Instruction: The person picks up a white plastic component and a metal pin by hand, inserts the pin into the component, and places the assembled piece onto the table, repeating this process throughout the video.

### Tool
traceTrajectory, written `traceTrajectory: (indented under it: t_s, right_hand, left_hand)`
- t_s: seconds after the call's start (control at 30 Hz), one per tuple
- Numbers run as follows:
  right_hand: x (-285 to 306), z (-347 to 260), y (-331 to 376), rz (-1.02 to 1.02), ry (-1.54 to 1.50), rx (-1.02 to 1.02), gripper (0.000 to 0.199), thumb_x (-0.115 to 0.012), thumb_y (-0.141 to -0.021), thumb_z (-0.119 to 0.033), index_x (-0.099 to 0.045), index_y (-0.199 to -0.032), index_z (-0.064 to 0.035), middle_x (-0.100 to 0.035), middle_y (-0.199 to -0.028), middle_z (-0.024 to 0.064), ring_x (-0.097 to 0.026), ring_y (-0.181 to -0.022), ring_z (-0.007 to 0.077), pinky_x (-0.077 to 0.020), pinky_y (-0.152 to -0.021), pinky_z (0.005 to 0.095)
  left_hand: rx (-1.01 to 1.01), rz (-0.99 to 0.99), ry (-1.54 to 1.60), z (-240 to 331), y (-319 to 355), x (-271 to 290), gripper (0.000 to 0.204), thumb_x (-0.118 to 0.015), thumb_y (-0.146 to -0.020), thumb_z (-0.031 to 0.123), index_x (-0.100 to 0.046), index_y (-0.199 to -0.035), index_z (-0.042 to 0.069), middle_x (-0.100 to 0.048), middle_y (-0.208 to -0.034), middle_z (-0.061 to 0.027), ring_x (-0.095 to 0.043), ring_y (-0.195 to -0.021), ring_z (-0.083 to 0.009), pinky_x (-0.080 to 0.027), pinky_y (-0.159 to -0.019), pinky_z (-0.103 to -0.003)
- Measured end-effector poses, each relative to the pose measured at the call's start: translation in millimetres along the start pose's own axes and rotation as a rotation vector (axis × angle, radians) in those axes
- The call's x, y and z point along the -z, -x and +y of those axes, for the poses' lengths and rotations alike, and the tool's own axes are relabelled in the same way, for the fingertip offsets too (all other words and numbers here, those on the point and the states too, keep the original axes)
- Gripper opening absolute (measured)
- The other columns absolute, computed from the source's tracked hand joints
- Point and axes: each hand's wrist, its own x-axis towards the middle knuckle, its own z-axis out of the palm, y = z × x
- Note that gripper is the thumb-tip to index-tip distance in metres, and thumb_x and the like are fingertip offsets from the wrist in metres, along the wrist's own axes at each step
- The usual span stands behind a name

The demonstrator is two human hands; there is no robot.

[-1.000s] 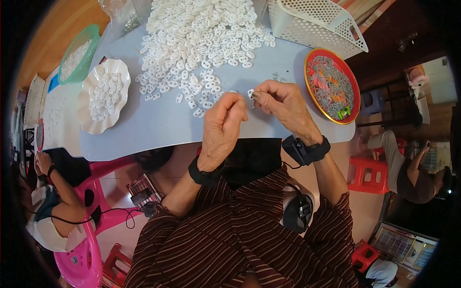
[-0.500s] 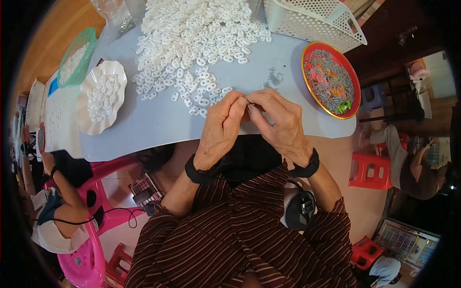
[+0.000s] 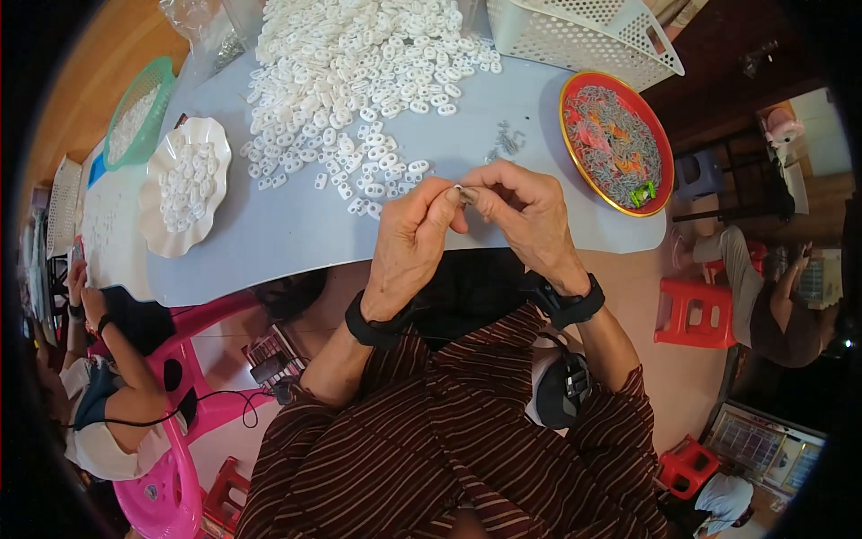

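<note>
Both hands are pinched in tight, left hand (image 3: 415,235) and right hand (image 3: 527,214) meeting fingertip to fingertip just over the near part of the pale blue table (image 3: 269,247), gripping a small white piece (image 3: 459,187) between them. Only a speck of it peeks out, fingers cover the rest, so I can't tell its shape or whether anything else is in there. Past the hands there's a big heap of white two-hole pieces (image 3: 350,81), its far end cut off at the top edge. The clear bag (image 3: 208,38) top left is cut off too, and whatever's in it is pretty blurry. Same deal with the white perforated basket (image 3: 575,40): top cropped, can't see inside. As for containers, the scalloped white dish (image 3: 151,220) on the left has a mound of white pieces like the heap's, and the green basket (image 3: 164,94) beyond it holds whitish bits too small to make out. Over on the right, the red gold-rimmed tray (image 3: 662,148) is full of little grey parts, with pink and orange bits and something bright green mixed in. A few loose grey parts (image 3: 507,141) lie on the table between tray and heap.
</note>
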Motion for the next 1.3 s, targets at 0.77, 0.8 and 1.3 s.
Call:
traceTrajectory:
  t_s: [0.77, 0.8, 1.3]
  right_hand:
    - [34.2, -6.4, 1.7, 0.147, 0.428, 0.131, 0.005, -0.061, -0.079, -0.002, -0.062, -0.082, 0.0018, -0.058, -0.068, 0.0162, -0.055, -0.056, 0.0264, -0.0438, -0.054, 0.033]
    - [45.4, -5.1, -4.7, 0.147, 0.434, 0.131, 0.005, -0.061, -0.079, -0.002, -0.062, -0.082, 0.0018, -0.058, -0.068, 0.0162, -0.055, -0.056, 0.0264, -0.0438, -0.054, 0.033]
    - [66.7, 22.6, -65.7, -0.087, 1.153, 0.259, 0.01, -0.059, -0.076, -0.007, -0.06, -0.07, 0.0018, -0.061, -0.074, 0.0204, -0.06, -0.071, 0.0386, -0.0488, -0.062, 0.0462]
  left_hand:
    - [0.039, -0.039, -0.047, -7.8, -3.9, -15.2, 0.016, -0.052, -0.093, 0.013, -0.058, -0.084, 0.001, -0.052, -0.059, 0.0001, -0.045, -0.056, -0.0049, -0.035, -0.05, -0.023]
    - [0.037, -0.04, -0.042, -7.0, -4.0, -16.2, 0.016, -0.052, -0.093, 0.013, -0.058, -0.084, 0.001, -0.052, -0.059, 0.0001, -0.045, -0.056, -0.0049, -0.035, -0.05, -0.023]
    - [0.001, -0.046, -0.046, -10.0, -1.0, -16.1, 0.012, -0.054, -0.092, 0.01, -0.058, -0.086, 0.0, -0.053, -0.061, 0.0018, -0.043, -0.058, -0.0033, -0.035, -0.054, -0.021]
